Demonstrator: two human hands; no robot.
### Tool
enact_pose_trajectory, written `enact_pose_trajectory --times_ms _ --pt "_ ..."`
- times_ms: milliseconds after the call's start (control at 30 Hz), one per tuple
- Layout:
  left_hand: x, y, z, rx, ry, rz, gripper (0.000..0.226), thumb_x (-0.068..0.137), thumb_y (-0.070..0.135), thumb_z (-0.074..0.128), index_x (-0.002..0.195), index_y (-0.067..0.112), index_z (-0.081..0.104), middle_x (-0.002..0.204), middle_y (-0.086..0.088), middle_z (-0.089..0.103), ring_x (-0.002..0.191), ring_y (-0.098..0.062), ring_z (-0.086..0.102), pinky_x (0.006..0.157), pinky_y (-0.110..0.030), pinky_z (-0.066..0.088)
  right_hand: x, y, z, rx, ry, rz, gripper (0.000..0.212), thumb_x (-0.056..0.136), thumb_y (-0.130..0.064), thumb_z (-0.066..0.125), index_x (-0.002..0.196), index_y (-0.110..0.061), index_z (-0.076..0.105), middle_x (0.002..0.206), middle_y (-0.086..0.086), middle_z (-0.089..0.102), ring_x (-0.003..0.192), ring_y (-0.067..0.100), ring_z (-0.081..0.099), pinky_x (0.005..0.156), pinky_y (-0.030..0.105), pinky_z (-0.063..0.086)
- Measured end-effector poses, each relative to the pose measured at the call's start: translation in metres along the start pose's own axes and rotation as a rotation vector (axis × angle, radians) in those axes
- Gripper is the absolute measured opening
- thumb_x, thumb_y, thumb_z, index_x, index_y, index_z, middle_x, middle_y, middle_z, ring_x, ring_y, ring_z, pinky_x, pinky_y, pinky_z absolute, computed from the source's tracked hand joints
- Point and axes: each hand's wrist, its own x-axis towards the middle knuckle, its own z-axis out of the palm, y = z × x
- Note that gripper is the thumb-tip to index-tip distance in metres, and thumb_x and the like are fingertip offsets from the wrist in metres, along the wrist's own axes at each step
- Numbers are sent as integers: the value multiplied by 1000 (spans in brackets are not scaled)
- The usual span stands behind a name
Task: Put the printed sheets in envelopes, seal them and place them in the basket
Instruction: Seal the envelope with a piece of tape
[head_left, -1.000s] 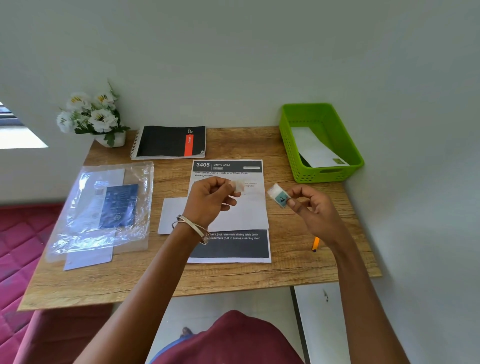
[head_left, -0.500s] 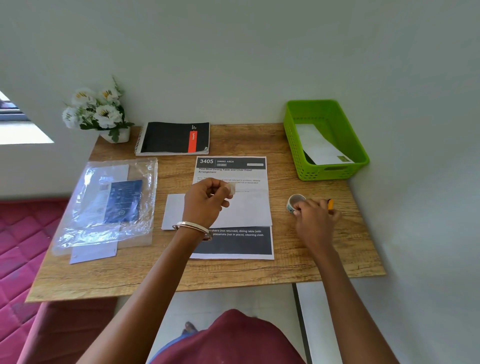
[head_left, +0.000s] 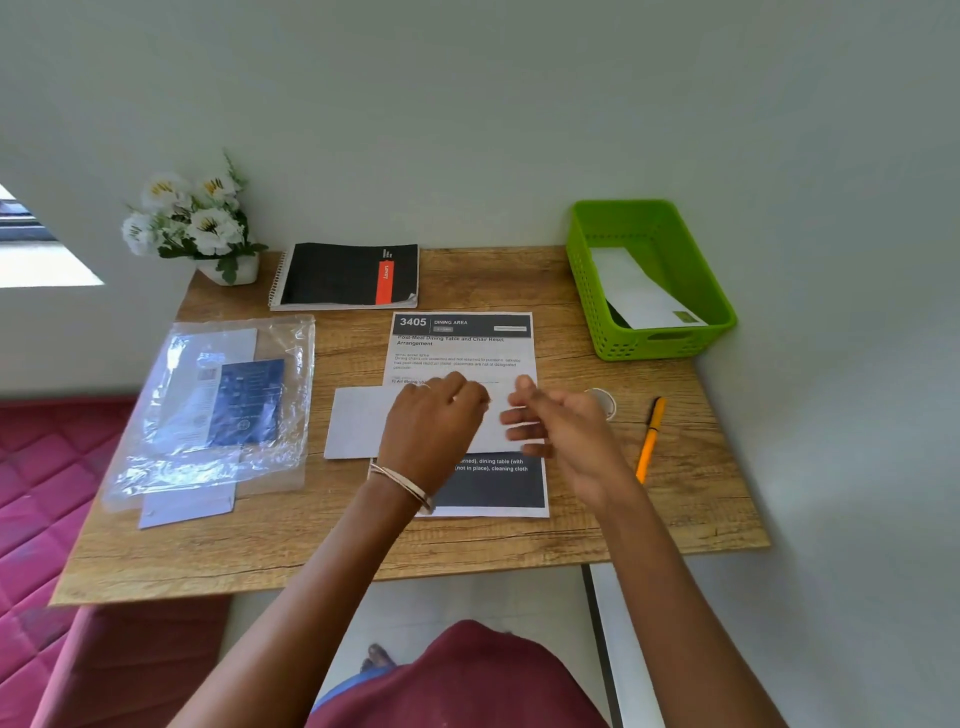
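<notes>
Left hand (head_left: 434, 423) curled, pressing the envelope (head_left: 363, 423); right hand (head_left: 558, 426) loose-fingered, at its 3 o'clock.
Sealing step, likely: next, smooth the flap flat.

Two envelopes (head_left: 358, 428) (head_left: 641, 296), one printed sheet (head_left: 462, 348), one basket (head_left: 587, 270), one pen (head_left: 649, 441).

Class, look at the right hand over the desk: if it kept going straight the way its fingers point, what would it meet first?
The right hand, blurred, points leftward over the white envelope. Going straight on, it would most likely first meet the left hand, which is close beside it over the envelope; their relative heights are unclear.
</notes>
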Motion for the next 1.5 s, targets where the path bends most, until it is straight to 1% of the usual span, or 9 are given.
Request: enact_pose_trajectory --times_ms 100,267,500,600,700,833,1133,1267,1500 --pt "-8 4 9 181 20 146 5 82 11 63 80 15 61 72 -2 58 58 -24 55 56 -33 38 4 5 9 114 -50 132 27 84 -34 69 82 -7 69 74 9 72 67 21 66 57 27 49" --pt "-18 8 18 145 19 156 3 83 15 65 85 14 64 74 -2 60 58 -22 54 56 -32 40 11 17 8 193 16 151 7 80 -10 74 83 -5 71 72 10 71 64 18 65 52 22 50" --pt "-15 8 26 -203 -166 -112 20 88 25 55 94 14 71 87 -2 66 73 -22 62 61 -33 48 30 29 -5 109 196 119 10 84 -11 71 92 -4 69 81 6 70 62 12 60 50 20 46" --pt "-8 4 37 -257 -229 -207 20 90 17 57 105 10 68 100 -7 65 88 -24 61 72 -31 47 47 29 -4 19 260 81 4 86 -11 68 82 -10 67 77 3 67 63 11 57 52 23 45" --pt "1 1 51 -312 -264 -298 25 92 15 54 114 8 65 110 -9 63 98 -25 59 82 -29 46 65 32 -1 -146 325 -3 18 86 -10 67 69 -17 66 71 0 66 66 11 57 61 28 48" --pt "13 -4 68 -377 -273 -386 23 89 9 57 110 5 66 102 -13 64 92 -30 60 79 -32 46 81 39 2 -314 381 -68 11 85 -10 67 76 -14 71 85 2 72 83 16 65 81 34 53" --pt "21 -2 93 -486 -241 -613 21 80 21 70 101 17 69 91 -5 60 86 -22 55 74 -25 38 93 46 0 -510 393 -112 10 89 -12 64 88 -9 73 89 2 73 81 13 63 77 28 49" --pt "20 1 98 -475 -205 -655 22 76 22 72 98 19 70 87 -3 59 88 -21 50 73 -23 28 93 50 -1 -524 402 -150 6 85 -11 69 87 -9 74 87 3 73 77 13 64 72 26 49" --pt "18 -1 101 -494 -179 -656 25 74 22 74 98 17 68 85 -1 59 85 -18 48 73 -24 29 94 53 1 -605 410 -171 8 82 -10 72 88 -11 75 89 2 74 76 10 65 66 20 44"
